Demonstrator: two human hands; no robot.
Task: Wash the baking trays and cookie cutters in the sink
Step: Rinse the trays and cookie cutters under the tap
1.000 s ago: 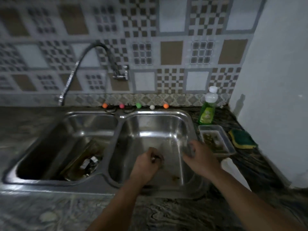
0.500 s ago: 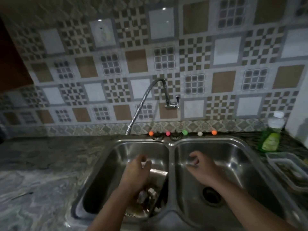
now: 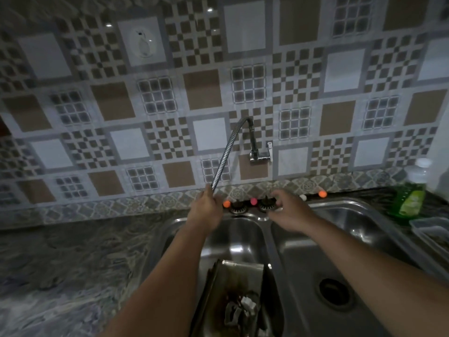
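A dirty baking tray (image 3: 240, 271) leans in the left basin of the steel double sink (image 3: 272, 239), with metal cookie cutters (image 3: 240, 310) lying in it. My left hand (image 3: 206, 207) grips the lower end of the flexible tap hose (image 3: 224, 156) above the left basin. My right hand (image 3: 289, 212) hovers with loosely curled fingers over the divider at the back of the sink, holding nothing. The right basin shows only its drain (image 3: 336, 291).
The tap lever (image 3: 269, 149) sits on the tiled wall. Coloured balls (image 3: 226, 203) line the sink's back rim. A green dish soap bottle (image 3: 410, 193) and a plastic container (image 3: 432, 229) stand on the stone counter at right. Dark counter (image 3: 73, 251) stretches left.
Both hands rose out of the basins toward the back wall. My left hand took hold of the hose end. The view tilted up and shifted left.
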